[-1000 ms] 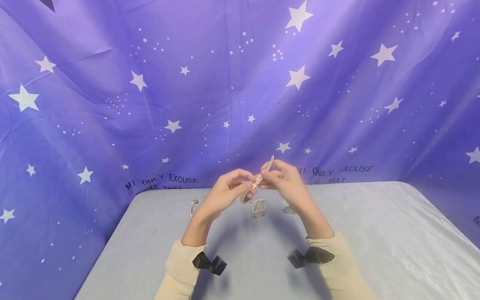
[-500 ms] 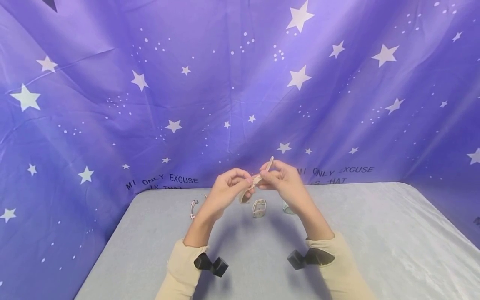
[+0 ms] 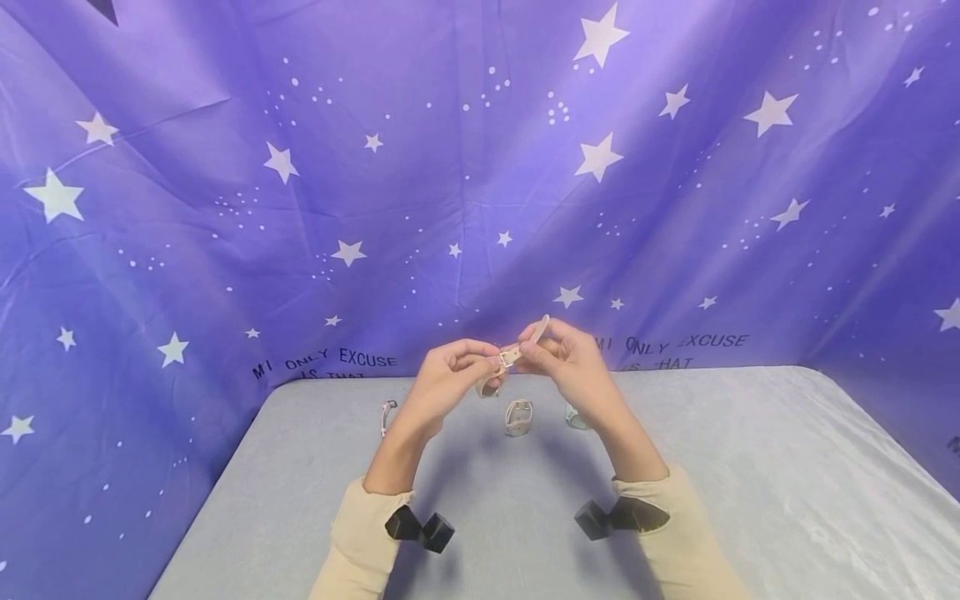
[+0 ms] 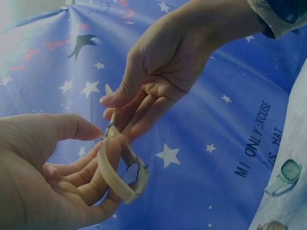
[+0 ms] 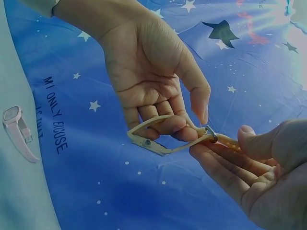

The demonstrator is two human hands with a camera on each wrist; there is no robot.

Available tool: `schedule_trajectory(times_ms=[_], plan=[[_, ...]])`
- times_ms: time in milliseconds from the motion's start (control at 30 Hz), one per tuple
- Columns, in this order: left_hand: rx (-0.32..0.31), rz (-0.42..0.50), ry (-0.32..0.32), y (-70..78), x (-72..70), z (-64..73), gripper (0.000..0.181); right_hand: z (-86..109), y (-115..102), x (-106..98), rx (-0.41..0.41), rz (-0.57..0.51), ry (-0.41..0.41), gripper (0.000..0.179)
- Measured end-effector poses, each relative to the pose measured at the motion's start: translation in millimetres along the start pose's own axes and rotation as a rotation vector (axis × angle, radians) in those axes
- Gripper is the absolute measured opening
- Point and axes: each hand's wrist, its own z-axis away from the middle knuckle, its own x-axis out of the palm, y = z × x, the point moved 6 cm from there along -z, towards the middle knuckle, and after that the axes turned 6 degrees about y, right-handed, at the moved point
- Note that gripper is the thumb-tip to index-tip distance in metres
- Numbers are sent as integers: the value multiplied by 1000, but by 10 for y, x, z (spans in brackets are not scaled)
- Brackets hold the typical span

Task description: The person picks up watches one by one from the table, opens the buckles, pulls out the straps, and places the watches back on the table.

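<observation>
A wristwatch (image 4: 138,178) with a cream strap is held up over the table between both hands, its strap bent into a loop. My left hand (image 3: 450,387) pinches the strap beside the metal buckle (image 3: 506,360), with the index finger inside the loop in the right wrist view. Thumb and fingers of my right hand (image 3: 566,362) grip the strap's free end (image 3: 543,325), which sticks up past them. The strap runs through the buckle (image 5: 211,134), between the two hands' fingertips. In the left wrist view the watch case hangs below the left fingers.
On the grey cloth-covered table (image 3: 510,525) stands a beige watch (image 3: 518,417) below the hands. A mint-green watch (image 3: 576,416) is partly behind the right wrist. By the left forearm is a pink watch (image 5: 13,117). A purple star-patterned curtain (image 3: 480,167) hangs behind the table.
The buckle has turned to face the head view more, and more strap shows between the hands. The loop has drawn up slightly toward the left fingers. Both hands keep their hold.
</observation>
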Motion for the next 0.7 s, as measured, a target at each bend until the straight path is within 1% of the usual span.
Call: schedule_trajectory(times_ms=[133,267,400,500,700], plan=[[16,7,33,22,-28,9,21,4,-28,17,-43,16,-20,19],[16,24,41,26,-41,11,22,15,-50,32,-81,76,-33,22],[1,42,22,12,-29,9,23,34,-62,64,-118,127,-54,30],[-5,39,3,9,-14,14,24,48,-65,91,-144,140,-60,36],[2,35,-34,12,20,17,25,46,-51,99,-181,220,-9,34]])
